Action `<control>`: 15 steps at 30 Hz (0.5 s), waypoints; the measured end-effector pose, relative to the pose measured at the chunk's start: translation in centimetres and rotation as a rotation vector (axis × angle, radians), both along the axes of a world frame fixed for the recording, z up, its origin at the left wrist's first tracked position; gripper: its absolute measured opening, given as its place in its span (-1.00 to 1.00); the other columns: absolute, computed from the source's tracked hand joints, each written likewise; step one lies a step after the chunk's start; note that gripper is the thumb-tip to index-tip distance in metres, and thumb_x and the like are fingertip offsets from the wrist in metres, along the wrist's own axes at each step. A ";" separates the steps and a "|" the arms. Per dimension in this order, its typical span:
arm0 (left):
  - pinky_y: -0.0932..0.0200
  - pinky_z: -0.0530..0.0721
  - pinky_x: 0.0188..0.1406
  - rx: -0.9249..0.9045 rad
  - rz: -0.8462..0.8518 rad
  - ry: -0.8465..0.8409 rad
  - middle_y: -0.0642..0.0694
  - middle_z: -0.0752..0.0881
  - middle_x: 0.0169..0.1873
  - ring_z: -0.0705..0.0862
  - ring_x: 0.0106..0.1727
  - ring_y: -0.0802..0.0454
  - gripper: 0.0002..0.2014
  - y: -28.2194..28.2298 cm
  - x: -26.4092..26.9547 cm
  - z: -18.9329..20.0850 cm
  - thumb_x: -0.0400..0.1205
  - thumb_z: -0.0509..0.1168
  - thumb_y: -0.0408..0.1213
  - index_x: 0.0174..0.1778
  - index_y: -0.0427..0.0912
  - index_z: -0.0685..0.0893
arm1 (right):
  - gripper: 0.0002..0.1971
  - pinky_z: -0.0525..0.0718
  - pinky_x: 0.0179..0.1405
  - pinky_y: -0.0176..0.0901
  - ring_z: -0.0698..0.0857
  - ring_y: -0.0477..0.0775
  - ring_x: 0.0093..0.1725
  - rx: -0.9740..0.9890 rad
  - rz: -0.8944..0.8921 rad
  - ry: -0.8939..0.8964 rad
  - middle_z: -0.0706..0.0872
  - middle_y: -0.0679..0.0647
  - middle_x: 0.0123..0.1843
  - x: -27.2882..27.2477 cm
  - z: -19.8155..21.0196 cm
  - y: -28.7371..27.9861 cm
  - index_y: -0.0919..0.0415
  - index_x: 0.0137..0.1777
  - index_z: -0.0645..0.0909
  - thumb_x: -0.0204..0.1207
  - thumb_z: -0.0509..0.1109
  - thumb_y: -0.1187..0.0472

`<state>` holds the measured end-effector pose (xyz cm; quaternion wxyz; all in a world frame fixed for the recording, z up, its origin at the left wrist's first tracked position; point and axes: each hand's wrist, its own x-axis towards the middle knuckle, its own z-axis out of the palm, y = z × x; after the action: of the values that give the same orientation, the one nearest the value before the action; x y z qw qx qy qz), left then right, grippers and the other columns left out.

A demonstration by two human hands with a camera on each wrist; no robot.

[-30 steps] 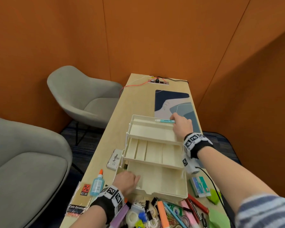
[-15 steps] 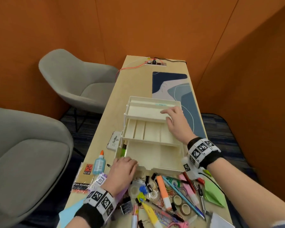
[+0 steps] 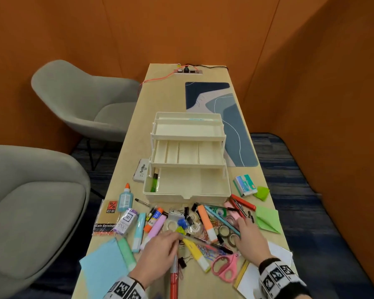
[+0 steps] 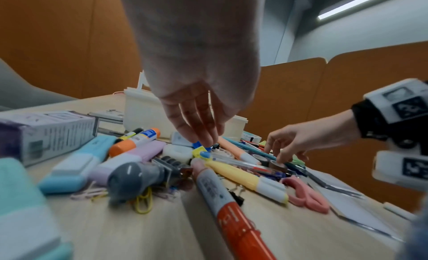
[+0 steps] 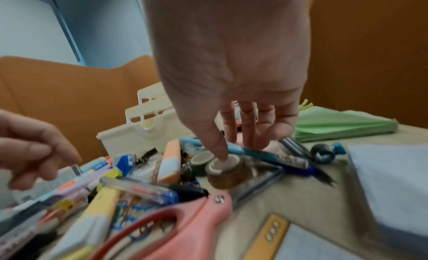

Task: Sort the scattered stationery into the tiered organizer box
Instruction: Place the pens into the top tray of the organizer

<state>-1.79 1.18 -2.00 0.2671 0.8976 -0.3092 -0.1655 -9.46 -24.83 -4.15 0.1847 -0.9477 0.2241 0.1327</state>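
The cream tiered organizer box (image 3: 188, 156) stands open mid-table, with a teal pen (image 3: 200, 119) in its top tier and a green marker (image 3: 154, 182) in its bottom tier. The stationery pile lies in front of it. My left hand (image 3: 174, 235) reaches into the pile with straight fingers (image 4: 197, 135), whose tips touch a small blue and yellow piece (image 4: 200, 151). My right hand (image 3: 239, 230) hovers over the tape rolls. One digit tip rests in the core of a brown tape roll (image 5: 228, 174), and the others touch a blue pen (image 5: 266, 155). Neither hand holds anything.
Pink scissors (image 3: 225, 266), a yellow highlighter (image 3: 195, 253) and a red marker (image 3: 174, 279) lie near the front edge. Green paper (image 3: 267, 219) and a staples box (image 3: 244, 185) are on the right. Blue paper (image 3: 102, 268) and a glue bottle (image 3: 125, 198) are on the left. Grey chairs (image 3: 80, 100) stand left of the table.
My right hand left the teal pen in the top tier and drew back to the pile. My left hand came off the box's front into the pile. The view tilted down.
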 end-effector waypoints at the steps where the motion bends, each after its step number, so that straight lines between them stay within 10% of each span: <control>1: 0.44 0.48 0.03 -0.002 -0.004 0.003 0.18 0.66 0.10 0.60 0.10 0.28 -0.74 0.0 -0.2 0.1 0.72 0.11 -0.17 0.24 0.07 0.64 | -0.68 0.57 0.11 -0.10 0.54 0.10 0.18 -0.007 -0.007 0.001 0.52 0.07 0.21 0.0 -0.3 0.0 0.11 0.24 0.41 0.48 0.28 0.25; 11: 0.21 0.50 0.02 0.125 -0.168 -0.138 0.01 0.56 0.11 0.54 0.15 0.05 -0.73 -1.6 0.3 0.5 0.69 0.08 -0.22 0.27 -0.04 0.56 | -0.66 0.48 0.12 0.03 0.54 0.18 0.21 -0.055 0.035 -0.004 0.55 0.11 0.23 1.8 0.0 0.5 0.15 0.38 0.34 0.61 0.09 0.26; 15: 0.14 0.45 0.05 0.207 -0.325 -0.230 -0.08 0.45 0.22 0.44 0.18 0.00 -0.72 -4.4 -0.1 0.0 0.68 0.10 -0.27 0.31 -0.13 0.44 | -0.90 0.54 -0.07 0.07 0.56 0.16 -0.11 0.068 0.027 -0.092 0.56 0.06 -0.03 1.4 1.3 0.3 0.09 0.07 0.32 0.62 0.07 0.28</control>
<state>-1.93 -3.18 -2.03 0.1064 0.8716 -0.4595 -0.1336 -8.05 -24.52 -2.87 0.2253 -0.9488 0.1979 0.0989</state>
